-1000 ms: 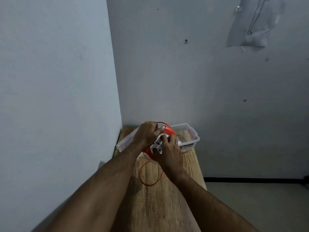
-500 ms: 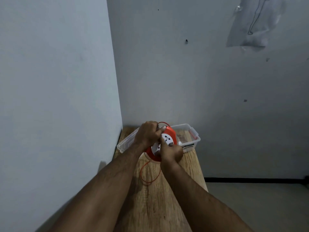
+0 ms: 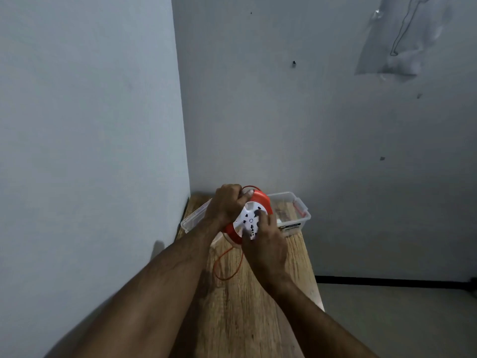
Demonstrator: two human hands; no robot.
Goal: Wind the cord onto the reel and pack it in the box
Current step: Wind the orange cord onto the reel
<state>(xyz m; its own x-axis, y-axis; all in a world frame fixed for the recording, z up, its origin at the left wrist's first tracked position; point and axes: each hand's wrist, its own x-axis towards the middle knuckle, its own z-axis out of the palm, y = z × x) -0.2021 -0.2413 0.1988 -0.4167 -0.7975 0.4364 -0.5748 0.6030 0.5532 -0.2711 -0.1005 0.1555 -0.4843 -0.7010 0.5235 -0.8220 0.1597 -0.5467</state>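
Note:
An orange cord reel (image 3: 262,200) with a white socket face (image 3: 248,218) is held above the wooden table (image 3: 245,306), in front of a clear plastic box (image 3: 296,210). My left hand (image 3: 227,205) grips the reel's upper left rim, thumb on the orange edge. My right hand (image 3: 265,241) holds the white face from the lower right, fingers curled over it. A thin orange cord (image 3: 222,264) hangs from the reel in a loop onto the table.
The narrow table stands in a corner, a wall on the left and another behind the box. Its right edge drops to the floor. The box's front left part is hidden behind my left hand.
My right hand has shifted round the white face, which has turned. The loose cord loop on the table stays small.

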